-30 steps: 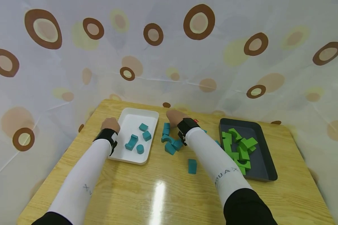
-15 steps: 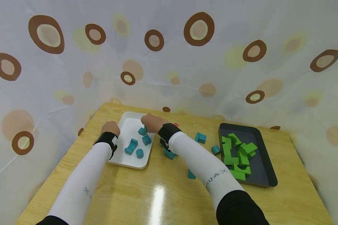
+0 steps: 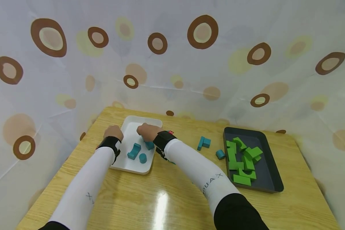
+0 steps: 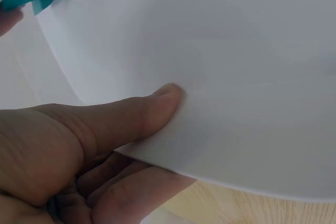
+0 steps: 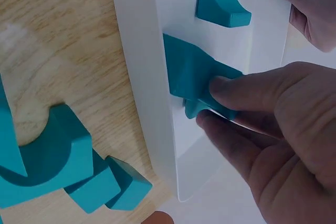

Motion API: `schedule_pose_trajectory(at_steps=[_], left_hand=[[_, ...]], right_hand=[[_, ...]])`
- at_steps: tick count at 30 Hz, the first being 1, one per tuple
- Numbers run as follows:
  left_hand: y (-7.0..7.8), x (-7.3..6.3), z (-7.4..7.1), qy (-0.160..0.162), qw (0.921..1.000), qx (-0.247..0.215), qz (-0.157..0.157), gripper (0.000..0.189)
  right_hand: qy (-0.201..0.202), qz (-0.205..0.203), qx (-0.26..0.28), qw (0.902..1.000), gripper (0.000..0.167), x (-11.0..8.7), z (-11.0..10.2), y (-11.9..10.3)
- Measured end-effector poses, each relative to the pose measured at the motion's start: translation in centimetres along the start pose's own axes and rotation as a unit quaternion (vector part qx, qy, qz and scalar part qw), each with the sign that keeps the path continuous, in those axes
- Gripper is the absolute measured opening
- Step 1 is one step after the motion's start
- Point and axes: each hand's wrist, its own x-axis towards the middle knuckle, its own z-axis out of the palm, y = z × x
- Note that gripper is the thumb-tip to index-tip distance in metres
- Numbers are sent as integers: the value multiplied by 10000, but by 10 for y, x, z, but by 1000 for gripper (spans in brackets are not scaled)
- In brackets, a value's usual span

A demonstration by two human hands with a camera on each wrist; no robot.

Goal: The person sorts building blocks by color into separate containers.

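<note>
My left hand (image 3: 113,131) grips the left wall of a white tray (image 3: 128,130); the left wrist view shows the thumb (image 4: 152,111) inside and curled fingers outside. Over the tray's right part, my right hand (image 3: 148,130) pinches a teal block (image 5: 228,72) between thumb and fingers. Low in the tray, the held block overlaps other teal pieces, so whether it touches them I cannot tell. A curved-notch teal block (image 3: 134,151) and a short teal cylinder (image 3: 142,158) also lie in the tray.
On the wooden table (image 3: 126,198), two teal blocks (image 3: 207,142) and a teal cylinder (image 3: 220,154) lie right of centre. More teal pieces, including an arch block (image 5: 73,150), sit beside the white tray, mostly behind my right forearm. A dark tray (image 3: 273,159) holds several green blocks.
My right hand has moved left from the loose teal pieces on the table to over the white tray, bringing a teal block. The left hand keeps its place on the tray.
</note>
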Motion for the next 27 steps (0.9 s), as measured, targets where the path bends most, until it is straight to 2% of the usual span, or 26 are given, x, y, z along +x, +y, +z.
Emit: schedule_pose_trajectory(at_steps=[3, 5, 10, 15, 19, 25, 27], left_hand=[[1, -2, 0, -92, 9999, -121, 3, 30], [1, -3, 0, -130, 9997, -191, 13, 30], [0, -3, 0, -98, 9998, -150, 108, 28], [-1, 0, 2, -16, 9999, -124, 83, 28], [-2, -1, 2, -40, 9999, -148, -4, 27], [2, -3, 1, -98, 9998, -129, -88, 27], [5, -2, 1, -78, 9999, -123, -60, 27]], right_hand=[[-121, 20, 60, 9999, 33, -2, 3, 3], [-66, -22, 123, 9999, 35, -4, 2, 7], [459, -41, 282, 9985, 39, -12, -8, 30], [810, 258, 147, 9963, 46, -27, -15, 60], [579, 577, 176, 9965, 45, -39, -13, 76], [71, 905, 656, 9937, 20, -46, -3, 83], [65, 961, 699, 9929, 15, -46, 2, 83]])
